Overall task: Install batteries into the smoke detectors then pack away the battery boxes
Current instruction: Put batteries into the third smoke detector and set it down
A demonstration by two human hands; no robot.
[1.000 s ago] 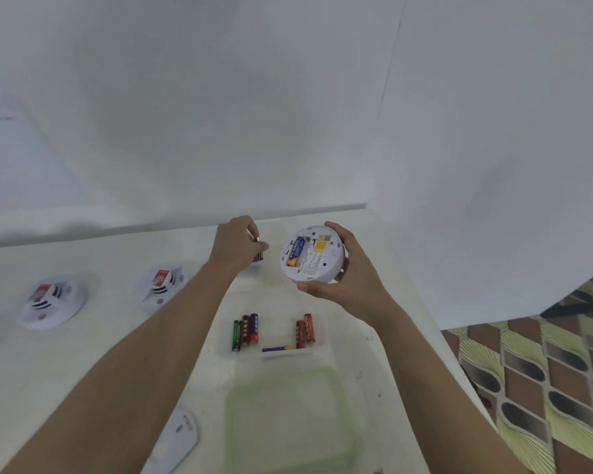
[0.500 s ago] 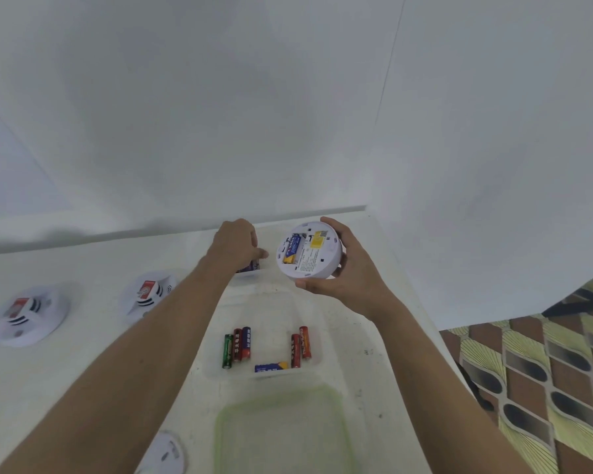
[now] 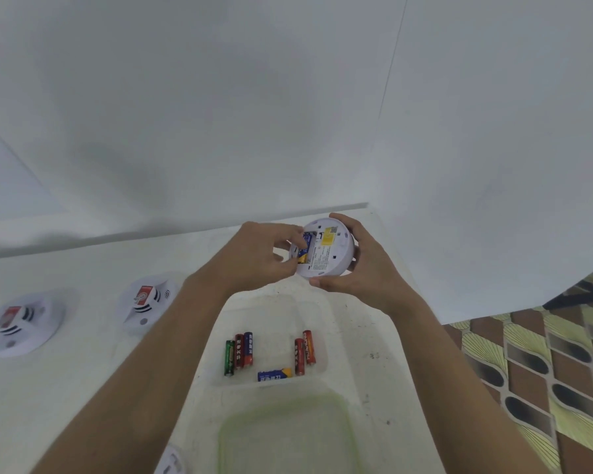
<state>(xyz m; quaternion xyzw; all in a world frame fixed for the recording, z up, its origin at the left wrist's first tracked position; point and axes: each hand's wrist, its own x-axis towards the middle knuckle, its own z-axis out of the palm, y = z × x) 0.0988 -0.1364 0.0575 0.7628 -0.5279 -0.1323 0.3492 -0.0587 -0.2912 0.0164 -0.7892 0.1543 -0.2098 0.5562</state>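
Observation:
My right hand (image 3: 365,273) grips a round white smoke detector (image 3: 332,254) with its back facing me, lifted above the table's far side. My left hand (image 3: 257,258) pinches a blue and yellow battery (image 3: 304,247) at the open battery bay on the detector's left side. Whether another battery lies in the bay under my fingers I cannot tell. Below my hands a clear battery box (image 3: 274,319) sits on the white table with several loose batteries (image 3: 238,354) in it.
Two more white smoke detectors (image 3: 148,302) (image 3: 21,323) lie face up at the left. A clear container with a greenish rim (image 3: 288,436) stands near me, a white cover piece (image 3: 172,461) at the bottom edge. The table ends at the right above a patterned floor (image 3: 545,371).
My left hand came back from the far box to the detector with a battery. My right hand tilted the detector slightly toward it.

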